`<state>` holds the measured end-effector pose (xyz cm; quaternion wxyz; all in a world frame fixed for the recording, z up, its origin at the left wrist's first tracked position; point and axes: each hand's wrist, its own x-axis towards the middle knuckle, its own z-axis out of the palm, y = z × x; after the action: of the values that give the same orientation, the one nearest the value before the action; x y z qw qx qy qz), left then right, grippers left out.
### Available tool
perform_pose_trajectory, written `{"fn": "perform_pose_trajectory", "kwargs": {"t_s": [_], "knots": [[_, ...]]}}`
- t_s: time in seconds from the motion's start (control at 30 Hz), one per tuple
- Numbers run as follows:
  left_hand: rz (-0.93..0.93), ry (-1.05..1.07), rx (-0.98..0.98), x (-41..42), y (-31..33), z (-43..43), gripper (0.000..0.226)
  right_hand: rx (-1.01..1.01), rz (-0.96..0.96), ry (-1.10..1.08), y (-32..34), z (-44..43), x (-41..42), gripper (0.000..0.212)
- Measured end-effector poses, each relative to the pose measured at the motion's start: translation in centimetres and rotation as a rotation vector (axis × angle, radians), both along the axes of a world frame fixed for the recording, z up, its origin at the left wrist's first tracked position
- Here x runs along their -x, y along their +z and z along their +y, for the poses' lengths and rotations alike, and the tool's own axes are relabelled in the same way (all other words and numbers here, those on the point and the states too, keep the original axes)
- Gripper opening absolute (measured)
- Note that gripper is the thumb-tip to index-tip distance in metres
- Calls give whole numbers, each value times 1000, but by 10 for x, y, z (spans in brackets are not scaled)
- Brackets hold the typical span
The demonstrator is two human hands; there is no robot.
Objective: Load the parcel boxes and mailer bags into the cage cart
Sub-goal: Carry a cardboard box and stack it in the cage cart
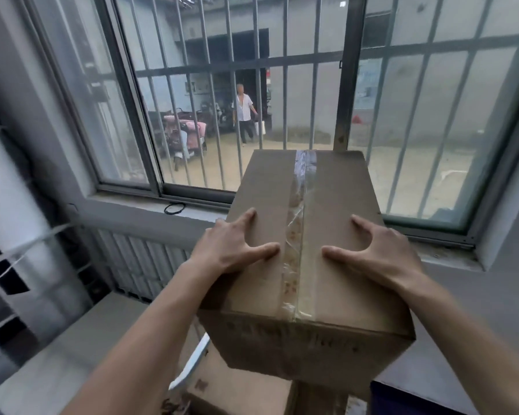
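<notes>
Box side print illegible; lwr box cut off.

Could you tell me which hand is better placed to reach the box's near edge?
Probably the right hand: it rests on the taped brown cardboard box nearer that edge than the left hand.

My body per head cam, 2 arms: L forearm & R forearm bare fr. frame edge to wrist, slim, tapering twd wrist. My L hand & R hand bare too: long slender fingers, tendons & knuckles ridged on the backs. Nails too blurred to spec.
</notes>
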<state>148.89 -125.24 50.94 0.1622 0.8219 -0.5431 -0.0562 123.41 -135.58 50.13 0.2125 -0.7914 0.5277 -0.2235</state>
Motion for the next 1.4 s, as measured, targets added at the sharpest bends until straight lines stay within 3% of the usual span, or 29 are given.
{"fn": "perform_pose_trajectory", "kwargs": {"t_s": [0.53,0.7,0.97,1.2,1.4], "knots": [[50,-17,45,-241,1,88,98,1,-79,70,4,93,-237,115],[77,33,29,-267,-8,102,96,15,-93,87,-6,98,-267,114],[95,139,-1,-289,-31,116,102,-28,-92,136,-34,95,-303,130],[87,184,-23,-307,-32,119,102,-36,-115,161,-42,89,-323,114],[48,201,-10,-327,-31,116,105,-38,-115,181,-41,80,-344,114]]}}
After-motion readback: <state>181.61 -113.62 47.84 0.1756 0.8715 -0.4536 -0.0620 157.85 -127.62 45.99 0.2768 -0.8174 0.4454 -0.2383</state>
